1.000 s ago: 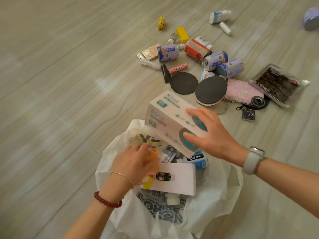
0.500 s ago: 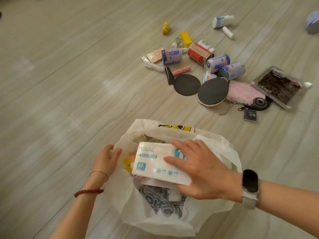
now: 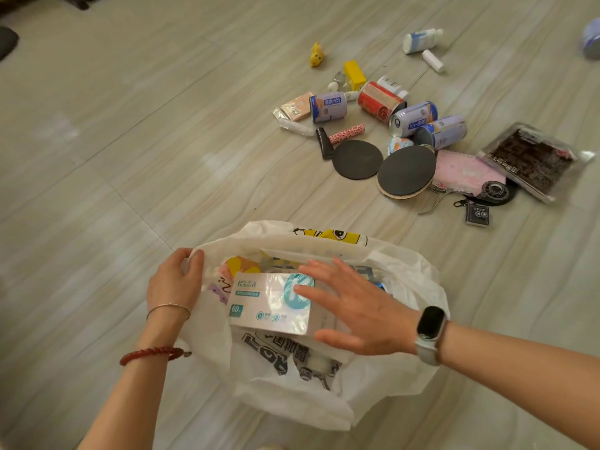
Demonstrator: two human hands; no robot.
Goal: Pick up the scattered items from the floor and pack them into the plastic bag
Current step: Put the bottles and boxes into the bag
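Gripping the left rim of the plastic bag [image 3: 324,394] with my left hand [image 3: 175,284], fingers curled over the bunched edge, I held its mouth open on the floor [image 3: 97,157]. My right hand [image 3: 354,313] lay flat and spread, fingers straight, over the right end of the tissue box [image 3: 271,303]; whether the palm pressed it or floated just above, I could not tell. The box was white with teal print, a round teal mark near one end and "60" in a near corner, and it sat on top of the things already in the bag. Under it showed an orange-and-yellow packet [image 3: 242,264] toward the bag's far left and a bit of blue at the right. The bag itself was thin white plastic with bold black lettering on the near wall and a yellow cartoon print on the far one.

Beyond the bag, toward the far right of the floor, the rest lay scattered: three blue cans [image 3: 328,107] and a red can [image 3: 380,100] on their sides, a black disc [image 3: 357,159] just beside a table-tennis paddle [image 3: 406,172], a pink pouch [image 3: 464,172], a clear packet of dark sheets [image 3: 532,157], a yellow toy [image 3: 316,55] and a white bottle [image 3: 420,40] farther off.
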